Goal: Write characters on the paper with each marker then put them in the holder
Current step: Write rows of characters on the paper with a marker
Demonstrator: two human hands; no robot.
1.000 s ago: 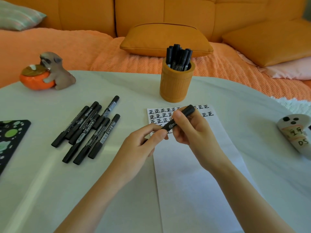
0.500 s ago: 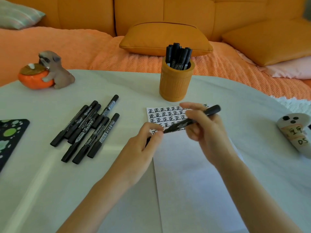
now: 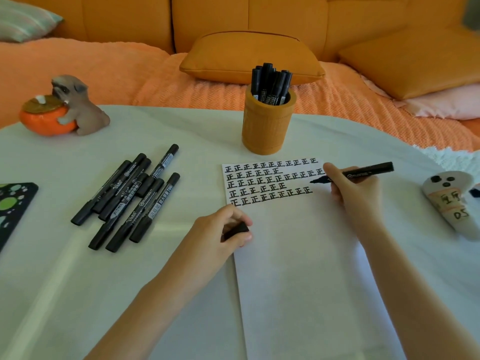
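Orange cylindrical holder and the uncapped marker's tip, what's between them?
In the head view: bare table, then rows of black characters on the white paper.

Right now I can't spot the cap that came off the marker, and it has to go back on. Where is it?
In the head view, the cap sits pinched in the left hand, at the paper's left edge, below the written rows.

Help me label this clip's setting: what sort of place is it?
Likely a home living room: an orange sofa with cushions behind a cloth-covered table, and a dog figurine as decoration.
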